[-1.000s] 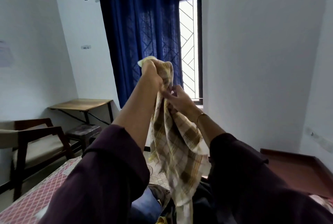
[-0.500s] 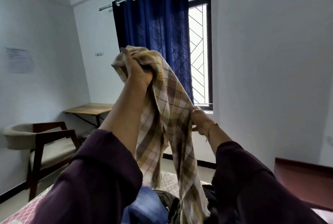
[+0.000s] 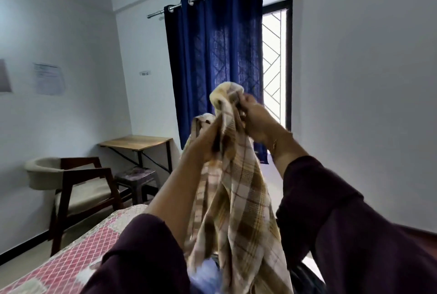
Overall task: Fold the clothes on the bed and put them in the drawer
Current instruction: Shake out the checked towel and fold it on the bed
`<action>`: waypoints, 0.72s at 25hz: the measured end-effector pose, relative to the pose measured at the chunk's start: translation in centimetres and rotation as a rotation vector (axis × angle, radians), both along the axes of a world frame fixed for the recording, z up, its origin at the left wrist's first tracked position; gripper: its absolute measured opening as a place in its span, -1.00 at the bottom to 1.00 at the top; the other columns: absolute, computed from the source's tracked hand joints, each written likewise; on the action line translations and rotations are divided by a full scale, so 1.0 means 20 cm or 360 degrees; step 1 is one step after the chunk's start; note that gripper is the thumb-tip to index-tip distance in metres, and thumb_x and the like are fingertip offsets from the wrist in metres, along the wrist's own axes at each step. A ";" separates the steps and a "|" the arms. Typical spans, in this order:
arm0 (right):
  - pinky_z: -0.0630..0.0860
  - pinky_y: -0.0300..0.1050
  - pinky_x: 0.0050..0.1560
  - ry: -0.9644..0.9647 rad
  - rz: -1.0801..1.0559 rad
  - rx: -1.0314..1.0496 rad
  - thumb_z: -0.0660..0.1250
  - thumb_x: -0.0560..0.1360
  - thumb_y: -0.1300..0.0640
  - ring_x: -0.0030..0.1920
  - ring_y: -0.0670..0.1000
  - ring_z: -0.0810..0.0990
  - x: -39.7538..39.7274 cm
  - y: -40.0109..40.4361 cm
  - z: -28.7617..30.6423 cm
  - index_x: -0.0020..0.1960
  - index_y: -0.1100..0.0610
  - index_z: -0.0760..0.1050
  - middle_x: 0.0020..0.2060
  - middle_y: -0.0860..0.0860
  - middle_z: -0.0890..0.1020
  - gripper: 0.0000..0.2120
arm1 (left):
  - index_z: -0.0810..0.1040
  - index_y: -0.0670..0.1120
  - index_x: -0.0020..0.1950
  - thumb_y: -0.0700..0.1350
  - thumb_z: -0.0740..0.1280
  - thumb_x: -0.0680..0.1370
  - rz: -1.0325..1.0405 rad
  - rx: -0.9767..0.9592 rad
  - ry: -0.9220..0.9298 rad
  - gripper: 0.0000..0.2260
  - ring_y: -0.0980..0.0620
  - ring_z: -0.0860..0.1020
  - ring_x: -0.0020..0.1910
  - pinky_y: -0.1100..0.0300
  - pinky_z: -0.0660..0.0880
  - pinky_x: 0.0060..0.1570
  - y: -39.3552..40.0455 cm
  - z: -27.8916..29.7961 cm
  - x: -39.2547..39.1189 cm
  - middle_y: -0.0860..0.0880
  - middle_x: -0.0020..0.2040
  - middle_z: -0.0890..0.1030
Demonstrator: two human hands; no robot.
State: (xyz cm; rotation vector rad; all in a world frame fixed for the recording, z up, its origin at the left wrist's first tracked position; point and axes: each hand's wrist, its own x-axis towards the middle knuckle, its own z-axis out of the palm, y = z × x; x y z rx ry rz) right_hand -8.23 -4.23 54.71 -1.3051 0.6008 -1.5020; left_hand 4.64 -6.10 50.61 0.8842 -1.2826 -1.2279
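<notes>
A cream and brown checked cloth [image 3: 238,201] hangs in the air in front of me, held up by both hands. My left hand [image 3: 203,142] grips a bunch of it near the top. My right hand [image 3: 254,120] is a little higher and grips the topmost gathered edge. The rest of the cloth drapes down between my dark purple sleeves. Below it lies the bed [image 3: 78,258] with a red and white quilted cover, and a bit of blue clothing [image 3: 205,274] shows under the cloth. No drawer is in view.
A wooden armchair [image 3: 78,185] with a cream seat stands left of the bed. Behind it are a small wooden wall table [image 3: 137,142] and a plastic stool [image 3: 137,180]. A blue curtain [image 3: 212,57] covers part of the window. White walls on both sides.
My left hand has dropped lower with the cloth. My right hand has risen from the cloth's lower edge to the top and now sits above the left. The view has turned rightward.
</notes>
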 end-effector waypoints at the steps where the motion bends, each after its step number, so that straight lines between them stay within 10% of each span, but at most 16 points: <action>1: 0.49 -0.20 -0.36 -0.0048 0.0077 0.0066 0.15 0.61 0.15 -0.37 -0.04 0.52 0.01 -0.01 -0.07 -0.12 0.09 0.45 -0.32 0.04 0.54 -0.83 | 0.50 -0.13 0.11 0.01 0.26 0.57 -0.0056 0.0018 0.0048 -0.75 0.02 0.60 -0.18 0.21 0.56 -0.33 0.02 -0.03 -0.02 -0.10 -0.06 0.60; 6: 0.48 -0.27 -0.45 -0.0206 -0.0070 0.0737 0.21 0.57 0.26 -0.50 -0.08 0.49 -0.06 -0.14 -0.33 -0.20 0.22 0.44 -0.52 0.04 0.51 -0.82 | 0.56 -0.20 0.06 -0.04 0.21 0.58 -0.0048 0.0087 0.0572 -0.74 -0.06 0.63 -0.19 0.11 0.58 -0.25 0.03 -0.15 0.00 -0.16 -0.12 0.64; 12: 0.49 -0.16 -0.27 0.0620 -0.0058 0.0499 0.24 0.54 0.12 -0.30 0.01 0.49 -0.05 -0.12 -0.45 -0.19 0.12 0.47 -0.30 0.09 0.52 -0.85 | 0.42 -0.13 -0.32 0.03 0.33 0.33 0.0055 0.0016 0.0703 -0.76 -0.01 0.42 -0.41 0.22 0.42 -0.35 -0.01 -0.12 0.06 -0.05 -0.45 0.46; 18: 0.51 -0.20 -0.40 -0.0295 -0.0143 0.0665 0.14 0.57 -0.05 -0.36 0.07 0.56 -0.02 -0.11 -0.43 -0.29 0.13 0.48 -0.39 0.09 0.59 -0.63 | 0.31 -0.14 -0.50 0.09 0.17 0.56 0.0169 0.0427 0.0401 -0.51 0.03 0.36 -0.68 0.32 0.35 -0.53 0.05 -0.10 0.07 -0.03 -0.63 0.37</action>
